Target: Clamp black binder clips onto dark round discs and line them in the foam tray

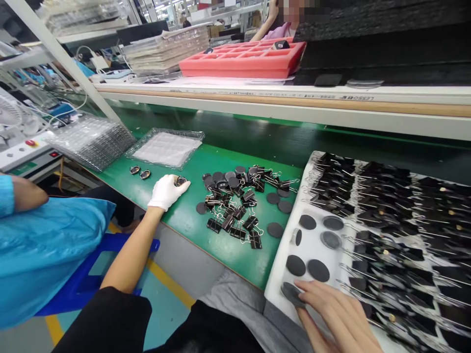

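Green bench top (191,230), white tray (312,245) of binder clips at right, loose clip pile (235,206) mid-bench, gloved left hand (167,192) closed around a small round part (181,181), bare right hand (340,314) spread flat, fingertips on a dark disc (291,293) at tray edge, 2 small parts (140,171) beyond

A red foam tray (243,59) is set on the upper shelf (331,105), clear blister trays (91,142) are stacked at the counter's (172,223) left, and a blue-sleeved person (44,245) is seated nearby.

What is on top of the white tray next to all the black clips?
On the white tray lie dark round discs and rows of black binder clips. The bare right hand touches one disc at the near edge, covering the tray beneath it.
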Demonstrator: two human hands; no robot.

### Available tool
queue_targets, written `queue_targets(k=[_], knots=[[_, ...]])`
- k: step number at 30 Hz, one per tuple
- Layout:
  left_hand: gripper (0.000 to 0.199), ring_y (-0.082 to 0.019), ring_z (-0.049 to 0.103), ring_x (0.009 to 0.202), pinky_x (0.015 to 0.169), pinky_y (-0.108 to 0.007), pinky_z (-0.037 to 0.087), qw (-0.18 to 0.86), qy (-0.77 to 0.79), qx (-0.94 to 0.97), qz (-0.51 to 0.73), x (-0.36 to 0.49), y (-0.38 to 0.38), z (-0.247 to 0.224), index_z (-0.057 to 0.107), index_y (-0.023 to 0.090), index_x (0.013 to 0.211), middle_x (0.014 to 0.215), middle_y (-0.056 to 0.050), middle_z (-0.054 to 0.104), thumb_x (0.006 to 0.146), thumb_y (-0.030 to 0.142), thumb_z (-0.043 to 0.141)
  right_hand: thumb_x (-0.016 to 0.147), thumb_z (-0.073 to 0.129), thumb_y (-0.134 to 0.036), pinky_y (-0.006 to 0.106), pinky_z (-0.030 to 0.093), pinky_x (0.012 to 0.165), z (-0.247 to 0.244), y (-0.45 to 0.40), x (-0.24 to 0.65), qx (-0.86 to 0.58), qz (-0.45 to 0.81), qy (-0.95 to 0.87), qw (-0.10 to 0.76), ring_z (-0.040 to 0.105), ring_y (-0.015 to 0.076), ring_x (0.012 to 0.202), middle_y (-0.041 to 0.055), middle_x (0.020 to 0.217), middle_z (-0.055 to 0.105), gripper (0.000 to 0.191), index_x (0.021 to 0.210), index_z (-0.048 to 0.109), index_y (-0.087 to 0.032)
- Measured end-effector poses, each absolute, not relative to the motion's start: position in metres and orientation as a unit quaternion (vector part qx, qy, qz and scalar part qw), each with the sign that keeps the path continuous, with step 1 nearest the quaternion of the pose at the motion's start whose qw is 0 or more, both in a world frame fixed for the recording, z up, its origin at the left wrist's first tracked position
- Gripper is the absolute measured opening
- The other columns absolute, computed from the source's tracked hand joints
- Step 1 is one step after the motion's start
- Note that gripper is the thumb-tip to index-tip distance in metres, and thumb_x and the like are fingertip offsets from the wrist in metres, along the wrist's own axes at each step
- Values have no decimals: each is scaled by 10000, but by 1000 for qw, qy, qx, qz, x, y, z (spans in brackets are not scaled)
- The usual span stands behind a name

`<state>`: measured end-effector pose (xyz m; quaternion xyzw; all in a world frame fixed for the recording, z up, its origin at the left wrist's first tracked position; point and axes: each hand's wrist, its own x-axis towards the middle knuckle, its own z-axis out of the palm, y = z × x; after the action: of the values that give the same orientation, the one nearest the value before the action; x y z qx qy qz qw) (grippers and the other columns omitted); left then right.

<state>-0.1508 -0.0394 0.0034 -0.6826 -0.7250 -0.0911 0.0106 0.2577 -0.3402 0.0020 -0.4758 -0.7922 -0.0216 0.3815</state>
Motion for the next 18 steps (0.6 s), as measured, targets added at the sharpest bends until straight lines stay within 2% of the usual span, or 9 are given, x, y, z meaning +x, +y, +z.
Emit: queue_targets(k=[2, 4, 7, 10, 13, 18], knots=[[534, -277, 674, 951, 825, -338, 490, 3, -728, -672, -136, -142, -45, 7, 718, 165, 943, 1004, -127, 742, 830, 675, 612, 939, 661, -55, 336, 562, 843, 3, -344, 255, -490, -19, -769, 410, 751, 226, 952, 125, 1054, 780, 173, 1095, 684, -128], [490, -246, 699, 922, 842, -314, 507, -11, -722, -658, -214, -129, -57, 15, 726, 158, 994, 983, -100, 766, 817, 609, 656, 895, 697, 18, 319, 576, 851, 6, -347, 250, -514, -42, -736, 438, 759, 207, 920, 109, 1049, 788, 289, 1146, 690, -126], [439, -195, 711, 807, 796, -276, 522, -21, -632, -718, -291, -91, -92, 30, 739, 175, 1023, 888, -44, 779, 801, 552, 699, 854, 723, 72, 301, 586, 909, 14, -345, 238, -545, -76, -693, 466, 772, 190, 914, 102, 1085, 795, 371, 1161, 710, -135], [421, -175, 692, 709, 704, -279, 508, -15, -411, -877, -248, -36, -136, 47, 739, 193, 969, 814, -26, 766, 805, 580, 716, 854, 738, 49, 295, 612, 936, 18, -337, 224, -557, -93, -672, 479, 773, 197, 978, 115, 1182, 776, 374, 1167, 730, -156], [446, -183, 675, 639, 638, -313, 482, 9, -210, -948, -239, 14, -169, 58, 710, 186, 910, 716, -13, 720, 825, 624, 692, 856, 731, 41, 323, 650, 898, 14, -328, 216, -558, -90, -655, 501, 760, 220, 1058, 115, 1268, 741, 491, 1275, 718, -215], [484, -174, 628, 565, 576, -321, 458, -9, -126, -962, -242, 54, -182, 58, 659, 180, 874, 637, 11, 639, 890, 661, 609, 848, 659, 103, 399, 659, 836, 10, -326, 227, -513, -66, -693, 502, 742, 277, 1129, 139, 1264, 751, 640, 1406, 652, -211]])
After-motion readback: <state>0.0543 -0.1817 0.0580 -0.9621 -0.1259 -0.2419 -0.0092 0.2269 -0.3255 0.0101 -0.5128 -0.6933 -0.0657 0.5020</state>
